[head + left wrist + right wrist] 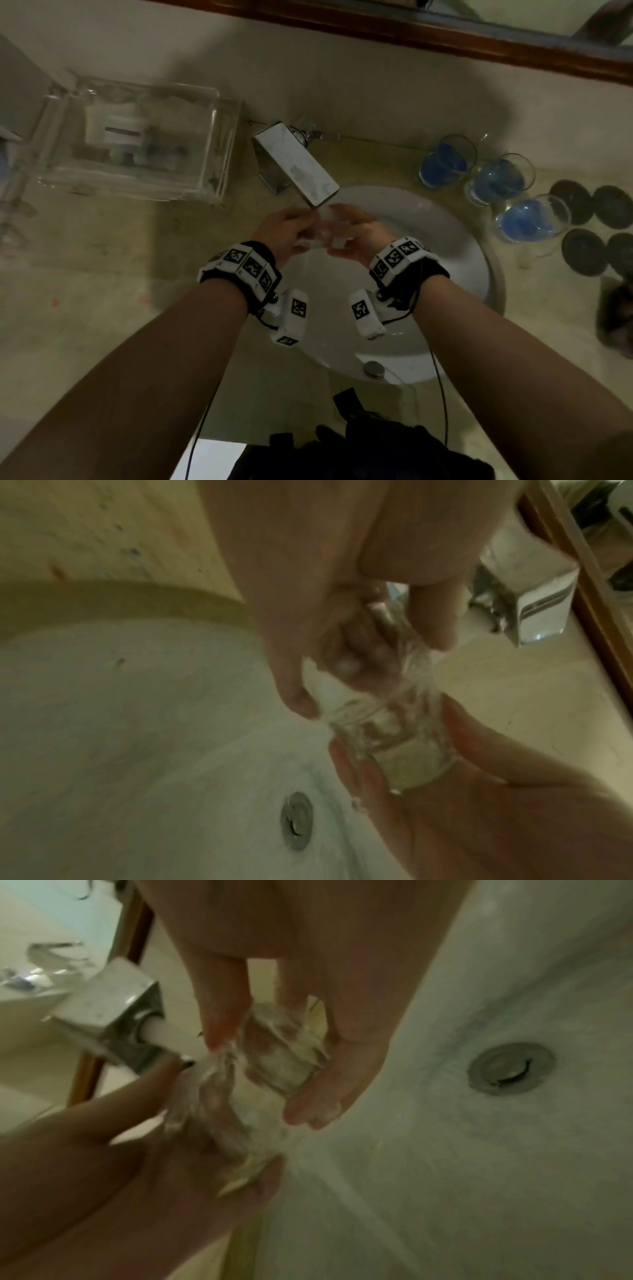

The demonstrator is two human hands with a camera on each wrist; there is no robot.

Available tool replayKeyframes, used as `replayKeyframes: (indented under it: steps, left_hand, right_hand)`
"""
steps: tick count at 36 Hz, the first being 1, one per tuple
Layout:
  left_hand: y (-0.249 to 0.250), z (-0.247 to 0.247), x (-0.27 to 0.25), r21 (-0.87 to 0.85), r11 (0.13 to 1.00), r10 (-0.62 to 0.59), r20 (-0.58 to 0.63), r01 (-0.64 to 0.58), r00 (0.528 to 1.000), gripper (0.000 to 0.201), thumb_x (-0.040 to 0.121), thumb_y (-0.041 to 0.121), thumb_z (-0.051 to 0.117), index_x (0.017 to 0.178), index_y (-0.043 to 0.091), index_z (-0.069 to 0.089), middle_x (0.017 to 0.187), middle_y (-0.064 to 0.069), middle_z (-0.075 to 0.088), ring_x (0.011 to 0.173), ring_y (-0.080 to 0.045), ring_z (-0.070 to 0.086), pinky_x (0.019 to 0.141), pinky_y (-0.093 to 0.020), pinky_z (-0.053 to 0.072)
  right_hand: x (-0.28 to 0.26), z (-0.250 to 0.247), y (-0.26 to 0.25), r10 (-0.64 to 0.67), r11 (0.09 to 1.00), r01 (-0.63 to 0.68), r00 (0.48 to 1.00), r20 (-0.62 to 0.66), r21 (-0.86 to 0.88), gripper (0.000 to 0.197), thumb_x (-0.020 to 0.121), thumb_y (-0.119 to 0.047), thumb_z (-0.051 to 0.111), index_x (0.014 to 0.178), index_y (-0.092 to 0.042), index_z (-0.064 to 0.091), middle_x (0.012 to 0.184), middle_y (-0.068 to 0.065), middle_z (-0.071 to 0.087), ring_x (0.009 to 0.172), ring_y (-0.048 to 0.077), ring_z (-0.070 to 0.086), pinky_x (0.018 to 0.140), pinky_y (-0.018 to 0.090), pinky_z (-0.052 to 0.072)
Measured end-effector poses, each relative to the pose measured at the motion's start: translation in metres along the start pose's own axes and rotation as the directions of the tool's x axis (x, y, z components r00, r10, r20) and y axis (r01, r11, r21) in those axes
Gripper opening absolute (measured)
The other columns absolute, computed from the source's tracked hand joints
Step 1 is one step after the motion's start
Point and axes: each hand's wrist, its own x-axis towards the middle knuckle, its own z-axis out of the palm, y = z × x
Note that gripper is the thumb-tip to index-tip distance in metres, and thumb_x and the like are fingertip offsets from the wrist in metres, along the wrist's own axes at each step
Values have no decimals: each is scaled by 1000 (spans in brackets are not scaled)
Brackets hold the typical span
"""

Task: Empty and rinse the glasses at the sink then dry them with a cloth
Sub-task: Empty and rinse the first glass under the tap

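Observation:
A clear glass [323, 229] is held under the tap [297, 165] over the white sink [445, 267], with water running over it. My left hand [291, 230] grips its rim end; in the left wrist view its fingers [349, 656] show through the glass [394, 731], inside it. My right hand [353, 236] cups the thick base, fingers curled round the glass [284, 1056]. In the right wrist view a stream of water [164, 1033] leaves the spout and splashes off the glass. Three glasses with blue liquid [445, 162] [500, 180] [531, 221] stand right of the sink.
A clear acrylic box [137, 137] sits on the counter at the left. Several dark round coasters [596, 210] lie at the far right, with a dark object [616, 308] below them. The drain [374, 369] is near the sink's front. A wood-framed mirror [445, 37] runs behind.

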Motion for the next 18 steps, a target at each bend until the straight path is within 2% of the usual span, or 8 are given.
replayKeyframes:
  steps: [3,6,9,10,12,14,16,18]
  left_hand:
    - [0,-4,-4,21,999,-37,82,36,996,8,96,12,58,98,18,63,90,0,69,86,-15,65,79,-33,51]
    - [2,-3,-5,40,999,-26,84,22,996,6,98,14,57,99,17,63,103,-5,72,96,-20,67,82,-36,54]
    - [4,1,-6,5,1000,-20,18,20,1000,8,99,18,56,98,15,63,98,-6,74,88,-18,70,72,-33,56]
    - [4,2,-4,1,1000,-13,-13,13,1000,9,99,18,56,98,14,64,97,-6,73,84,-17,70,69,-32,55]
    - [3,1,-3,25,1000,5,-38,-4,999,10,99,21,56,99,16,65,91,-1,72,79,-15,67,67,-30,53]
    - [5,-1,-5,56,998,11,39,-13,999,11,97,22,59,104,17,65,83,7,69,77,-11,63,71,-28,51]
    - [7,-5,-7,85,996,-23,148,11,989,19,94,18,61,113,19,63,95,7,71,91,-13,66,80,-32,53]
    - [9,-5,-9,105,994,-47,171,29,984,18,91,17,65,109,21,64,108,1,71,102,-16,66,87,-34,54]
  right_hand:
    - [-1,-1,-1,13,1000,-13,998,-58,4,27,93,-12,56,119,-20,57,102,8,60,87,24,60,65,33,58]
    - [-2,-4,0,34,999,-35,998,-52,-18,30,97,-28,53,127,-28,52,111,3,63,95,21,63,72,35,55]
    - [-3,-4,-2,4,1000,-5,999,39,17,40,92,-4,52,124,-28,52,116,0,60,104,22,60,81,39,52]
    - [-3,-3,-2,-10,1000,9,999,48,20,45,89,5,51,123,-25,53,116,1,59,102,22,60,80,39,52]
    - [-4,0,-2,-25,1000,25,999,33,16,45,87,8,51,124,-17,53,119,7,56,100,24,60,75,37,55]
    - [-3,2,-1,-20,999,21,1000,-3,36,37,91,-2,54,127,-12,53,120,13,56,103,28,59,74,39,57]
    - [-4,5,-2,7,999,-5,998,-67,31,33,95,-20,56,127,-11,54,118,13,60,103,28,62,74,39,58]
    - [-4,4,-2,61,998,-61,995,-74,8,37,94,-37,56,123,-15,58,116,10,66,101,26,66,75,37,57]
